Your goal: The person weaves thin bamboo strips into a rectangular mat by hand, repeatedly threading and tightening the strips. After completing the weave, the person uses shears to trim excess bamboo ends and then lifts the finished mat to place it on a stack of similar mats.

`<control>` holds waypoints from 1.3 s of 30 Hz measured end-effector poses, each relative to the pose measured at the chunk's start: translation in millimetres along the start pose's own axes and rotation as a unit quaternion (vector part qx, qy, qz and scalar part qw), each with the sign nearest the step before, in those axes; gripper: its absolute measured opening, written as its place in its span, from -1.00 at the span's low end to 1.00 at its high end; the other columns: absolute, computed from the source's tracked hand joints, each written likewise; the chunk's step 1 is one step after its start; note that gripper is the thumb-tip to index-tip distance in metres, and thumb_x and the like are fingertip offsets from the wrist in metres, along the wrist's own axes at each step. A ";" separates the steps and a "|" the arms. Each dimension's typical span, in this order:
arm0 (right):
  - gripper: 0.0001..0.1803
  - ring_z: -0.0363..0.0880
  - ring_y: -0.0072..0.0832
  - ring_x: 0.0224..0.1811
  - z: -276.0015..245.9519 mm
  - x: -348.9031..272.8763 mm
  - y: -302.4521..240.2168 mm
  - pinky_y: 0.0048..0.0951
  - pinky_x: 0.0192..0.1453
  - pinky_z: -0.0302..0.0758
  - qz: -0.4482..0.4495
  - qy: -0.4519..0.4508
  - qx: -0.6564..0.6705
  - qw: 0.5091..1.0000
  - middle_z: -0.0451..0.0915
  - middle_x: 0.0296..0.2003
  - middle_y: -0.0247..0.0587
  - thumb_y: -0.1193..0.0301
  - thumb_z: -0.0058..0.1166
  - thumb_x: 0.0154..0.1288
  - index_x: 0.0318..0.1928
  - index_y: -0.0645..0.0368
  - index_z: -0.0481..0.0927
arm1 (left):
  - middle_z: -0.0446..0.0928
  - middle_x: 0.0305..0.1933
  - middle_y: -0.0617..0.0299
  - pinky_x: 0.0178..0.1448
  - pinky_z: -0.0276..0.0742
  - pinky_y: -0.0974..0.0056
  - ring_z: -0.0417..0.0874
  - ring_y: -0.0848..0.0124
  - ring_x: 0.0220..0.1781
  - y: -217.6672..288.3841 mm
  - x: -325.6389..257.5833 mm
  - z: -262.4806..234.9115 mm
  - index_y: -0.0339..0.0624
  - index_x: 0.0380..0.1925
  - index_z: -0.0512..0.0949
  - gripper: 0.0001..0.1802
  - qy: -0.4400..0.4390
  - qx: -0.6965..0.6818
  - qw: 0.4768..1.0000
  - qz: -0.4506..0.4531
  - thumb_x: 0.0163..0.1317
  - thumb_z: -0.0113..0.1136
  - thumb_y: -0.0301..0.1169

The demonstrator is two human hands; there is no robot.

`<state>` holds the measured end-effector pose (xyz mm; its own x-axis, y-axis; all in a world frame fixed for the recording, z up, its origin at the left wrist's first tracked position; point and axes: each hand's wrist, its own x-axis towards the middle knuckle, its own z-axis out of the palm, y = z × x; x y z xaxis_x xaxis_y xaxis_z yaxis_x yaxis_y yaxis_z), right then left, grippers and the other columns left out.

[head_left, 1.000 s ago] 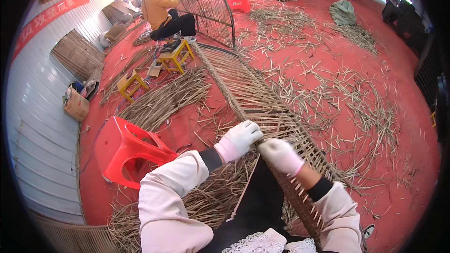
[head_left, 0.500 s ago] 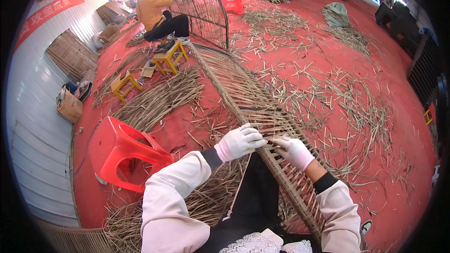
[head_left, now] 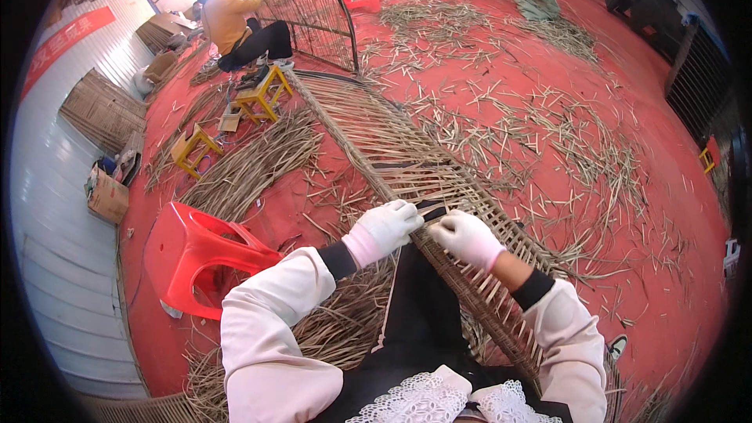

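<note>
Kneeling over a woven reed panel, the person works its near edge. The gloved left hand and right hand both pinch reed strips there (close together, for tension), beside a red plastic stool.

Left hand, right hand grip woven panel

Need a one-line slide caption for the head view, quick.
Gloved left hand and right hand work a strip on a long woven reed panel on a red floor, red stool alongside.
</note>
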<state>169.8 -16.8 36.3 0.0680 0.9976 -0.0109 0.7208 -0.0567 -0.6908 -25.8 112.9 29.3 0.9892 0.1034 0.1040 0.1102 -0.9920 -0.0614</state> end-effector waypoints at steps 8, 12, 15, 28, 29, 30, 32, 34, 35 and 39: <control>-0.85 0.68 -0.20 -0.26 41.2 -27.8 -29.5 -0.19 -0.27 0.66 -0.234 0.037 -0.234 0.943 0.58 -0.30 -0.14 0.35 0.18 0.25 -0.36 0.16 0.65 | 0.55 -0.13 0.28 -0.11 0.69 0.25 0.64 0.28 -0.03 17.4 -20.1 7.9 -0.04 -0.01 0.61 -0.58 0.226 -0.066 0.971 -0.034 0.05 0.31 -0.39; -0.78 0.68 -0.13 -0.17 14.2 -35.4 36.5 -0.15 -0.12 0.65 -0.195 0.079 -0.024 0.977 0.60 -0.21 -0.12 0.24 0.21 0.36 -0.13 0.08 0.66 | 0.53 -0.05 0.27 0.23 0.60 0.12 0.62 0.25 0.06 25.7 -16.2 16.1 0.00 0.10 0.62 -0.36 0.234 -0.081 0.969 -0.015 -0.12 0.49 -0.34; -0.63 0.68 0.03 -0.04 -4.3 -25.1 65.7 -0.12 0.07 0.62 -0.117 -0.066 -0.031 0.990 0.69 -0.04 0.03 0.31 0.22 0.36 0.13 0.14 0.65 | 0.57 0.06 0.32 0.30 0.57 0.09 0.60 0.26 0.15 31.4 -8.3 17.6 0.06 0.12 0.63 -0.35 0.220 -0.094 0.970 0.049 -0.11 0.46 -0.34; -0.60 0.63 0.05 -0.32 -15.4 -49.2 13.9 -0.10 -0.17 0.59 0.054 -0.020 0.182 0.982 0.64 -0.37 0.00 0.11 0.10 0.40 -0.32 0.23 0.69 | 0.47 -0.03 0.17 0.15 0.60 0.14 0.52 0.15 0.13 61.3 2.4 -3.0 -0.07 0.04 0.58 -0.47 0.070 -0.155 0.982 -0.084 -0.02 0.42 -0.37; -0.63 0.65 -0.02 -0.33 -11.1 -50.9 1.8 -0.17 -0.18 0.60 0.013 -0.043 0.165 0.985 0.62 -0.43 -0.02 0.16 0.13 0.38 -0.34 0.24 0.68 | 0.47 -0.06 0.18 0.11 0.61 0.15 0.53 0.15 0.10 63.8 1.7 -2.3 -0.06 0.00 0.59 -0.51 0.090 -0.155 0.981 -0.078 -0.02 0.41 -0.39; -0.66 0.67 -0.10 -0.34 -2.3 -56.0 -13.6 -0.23 -0.20 0.60 -0.006 -0.026 0.122 0.992 0.59 -0.48 -0.04 0.20 0.15 0.36 -0.36 0.26 0.68 | 0.47 -0.09 0.19 0.08 0.63 0.16 0.54 0.16 0.08 62.6 3.1 -1.1 -0.05 -0.03 0.59 -0.54 0.114 -0.152 0.979 -0.073 -0.02 0.40 -0.41; -0.77 0.67 -0.13 -0.39 14.4 -64.5 -34.7 -0.11 -0.30 0.61 -0.174 -0.020 -0.157 0.972 0.58 -0.43 -0.14 0.39 0.15 0.28 -0.53 0.13 0.57 | 0.48 -0.14 0.21 0.04 0.64 0.19 0.56 0.17 0.03 62.8 -0.5 2.0 -0.03 -0.09 0.60 -0.59 0.135 -0.142 0.980 -0.044 -0.02 0.41 -0.42; -0.80 0.66 -0.15 -0.38 20.5 -72.4 -35.4 -0.16 -0.30 0.62 -0.221 -0.040 -0.270 0.936 0.59 -0.34 -0.16 0.32 0.21 0.29 -0.47 0.09 0.59 | 0.50 -0.13 0.23 0.02 0.64 0.20 0.58 0.18 0.02 62.7 -4.9 6.6 -0.02 -0.08 0.61 -0.56 0.154 -0.128 0.979 -0.033 -0.04 0.43 -0.40; -0.80 0.65 -0.16 -0.38 20.4 -76.8 -28.3 -0.18 -0.29 0.63 -0.228 0.007 -0.223 0.948 0.58 -0.33 -0.16 0.29 0.24 0.29 -0.43 0.09 0.60 | 0.50 -0.12 0.23 0.02 0.64 0.20 0.58 0.18 0.03 63.9 -6.8 9.8 -0.02 -0.06 0.61 -0.54 0.174 -0.138 0.974 -0.033 -0.05 0.43 -0.40; -0.79 0.70 -0.11 -0.22 -8.4 -91.7 35.7 -0.20 -0.14 0.67 -0.190 0.042 -0.063 0.979 0.63 -0.21 -0.10 0.25 0.27 0.36 -0.10 0.06 0.68 | 0.53 0.02 0.21 0.26 0.54 0.03 0.57 0.16 0.13 67.2 -7.2 22.0 0.02 0.18 0.59 -0.31 0.225 -0.167 0.960 0.013 -0.09 0.46 -0.33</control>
<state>195.1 -110.6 18.8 -0.1691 0.9412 0.2924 0.7835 0.3083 -0.5395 -23.4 47.1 2.5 0.8413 0.1104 0.5292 -0.0264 -0.9694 0.2442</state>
